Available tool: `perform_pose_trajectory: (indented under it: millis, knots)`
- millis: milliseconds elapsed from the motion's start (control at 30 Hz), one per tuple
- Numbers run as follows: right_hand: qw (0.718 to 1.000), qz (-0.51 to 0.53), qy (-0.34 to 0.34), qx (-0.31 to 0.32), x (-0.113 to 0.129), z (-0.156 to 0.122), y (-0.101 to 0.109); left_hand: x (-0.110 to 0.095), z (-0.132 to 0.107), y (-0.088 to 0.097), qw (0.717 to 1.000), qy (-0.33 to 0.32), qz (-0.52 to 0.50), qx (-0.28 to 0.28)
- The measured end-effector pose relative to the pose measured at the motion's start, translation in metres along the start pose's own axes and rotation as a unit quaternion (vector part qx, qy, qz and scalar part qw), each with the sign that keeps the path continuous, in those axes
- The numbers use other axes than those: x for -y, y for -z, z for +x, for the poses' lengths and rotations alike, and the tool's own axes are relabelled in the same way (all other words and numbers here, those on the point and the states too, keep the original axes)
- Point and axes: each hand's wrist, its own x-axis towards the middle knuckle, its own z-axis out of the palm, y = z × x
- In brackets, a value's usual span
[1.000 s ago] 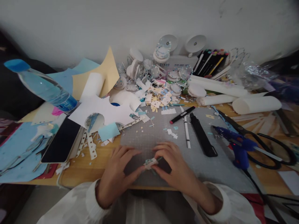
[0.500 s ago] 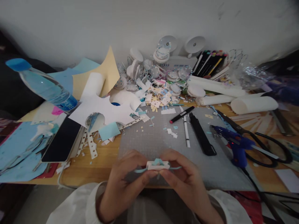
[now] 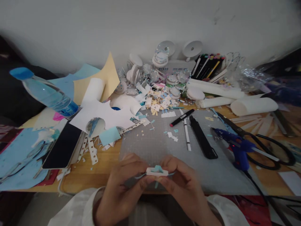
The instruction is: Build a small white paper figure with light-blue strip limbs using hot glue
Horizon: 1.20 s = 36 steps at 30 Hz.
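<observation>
Both my hands hold one small white and light-blue paper piece (image 3: 157, 171) just above the near edge of the grey cutting mat (image 3: 150, 141). My left hand (image 3: 127, 185) pinches its left end and my right hand (image 3: 182, 185) pinches its right end, fingers curled. Thin blue strips stick out from both sides of the piece. White sleeves cover both my wrists.
On the mat lie a black marker (image 3: 182, 117), a white pen (image 3: 187, 134) and a black utility knife (image 3: 202, 137). A blue glue gun (image 3: 235, 146) and black scissors (image 3: 263, 145) lie right. A water bottle (image 3: 44, 94), phone (image 3: 63, 145) and paper scraps crowd the left and back.
My hands lifted the paper piece off the mat and drew it closer to me. The view tipped down a little.
</observation>
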Motion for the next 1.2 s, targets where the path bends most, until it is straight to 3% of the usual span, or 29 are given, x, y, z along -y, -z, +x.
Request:
perform_pose_trajectory:
  millis: [267, 367, 533, 700, 800, 933, 1067, 1200]
  knots:
    - [0.992, -0.125, 0.011, -0.032, -0.006, -0.001, 0.004, 0.006, 0.007, 0.002, 0.997, 0.033, 0.046, 0.061]
    - [0.982, -0.186, 0.035, -0.014, -0.003, -0.004, 0.014, 0.008, 0.012, 0.003, 0.995, 0.029, 0.079, 0.049]
    - [0.957, -0.284, 0.049, -0.015, -0.001, -0.018, 0.055, 0.024, 0.032, 0.017, 0.987, 0.056, 0.147, -0.004]
    - [0.894, -0.434, 0.080, -0.078, -0.015, -0.035, 0.099, 0.049, 0.051, 0.017, 0.971, 0.112, 0.206, 0.047]
    - [0.868, -0.482, 0.103, -0.063, -0.026, -0.037, 0.114, 0.055, 0.056, 0.011, 0.951, 0.080, 0.286, 0.085]
    - [0.849, -0.517, 0.099, -0.044, -0.032, -0.027, 0.119, 0.049, 0.060, 0.012, 0.919, 0.007, 0.381, 0.099]
    - [0.823, -0.556, 0.097, -0.067, -0.036, -0.013, 0.117, 0.039, 0.061, 0.018, 0.904, -0.028, 0.411, 0.114]
    - [0.813, -0.567, 0.101, -0.085, -0.042, -0.007, 0.118, 0.035, 0.050, 0.015, 0.884, -0.063, 0.423, 0.190]
